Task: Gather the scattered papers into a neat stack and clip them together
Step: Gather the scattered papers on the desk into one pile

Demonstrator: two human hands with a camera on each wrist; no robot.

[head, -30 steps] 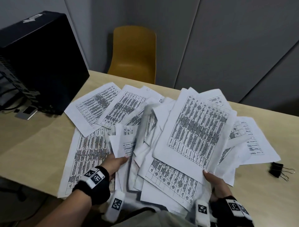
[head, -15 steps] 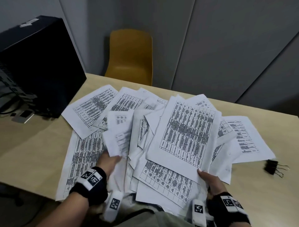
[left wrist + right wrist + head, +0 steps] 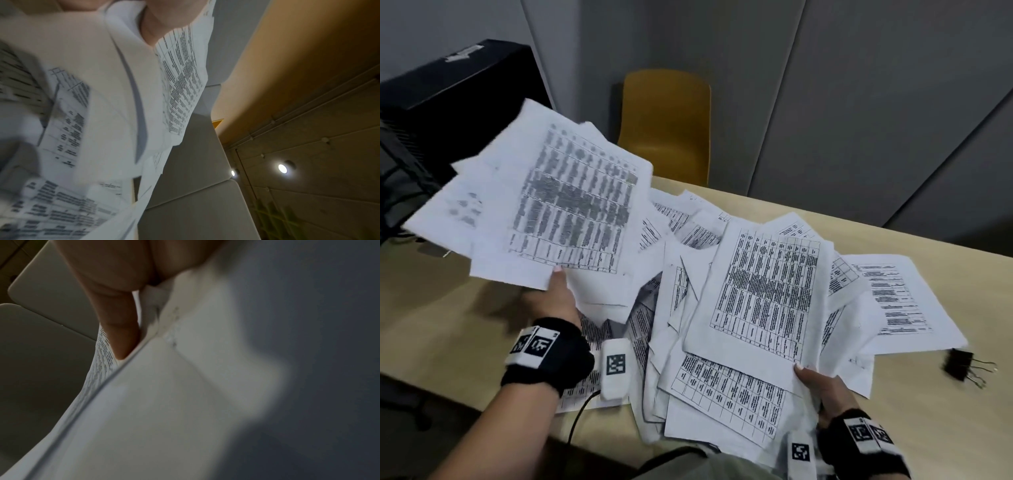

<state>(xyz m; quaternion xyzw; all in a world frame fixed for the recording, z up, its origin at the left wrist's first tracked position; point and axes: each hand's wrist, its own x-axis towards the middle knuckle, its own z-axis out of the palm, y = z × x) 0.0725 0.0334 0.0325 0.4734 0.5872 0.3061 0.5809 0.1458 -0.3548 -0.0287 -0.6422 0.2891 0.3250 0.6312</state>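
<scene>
Grey wall panels stand behind a pale wooden table (image 3: 431, 308), with a yellow chair (image 3: 666, 126) pushed up to its far edge and a black computer case (image 3: 458, 102) at the far left. My left hand (image 3: 556, 301) is raised above the table and pinches a fan of printed sheets (image 3: 544, 205) by their near edge, thumb on top; these sheets are blurred. In the left wrist view my thumb (image 3: 164, 21) presses onto that paper. My right hand (image 3: 825, 387) grips the near edge of the loose pile of papers (image 3: 767, 301), which spreads untidily over the middle of the table and hangs past its near edge. The right wrist view shows one finger (image 3: 121, 324) lying along the sheets' edge. A black binder clip (image 3: 962, 365) lies on the table to the right, just beside the outermost sheet and apart from my hands.
</scene>
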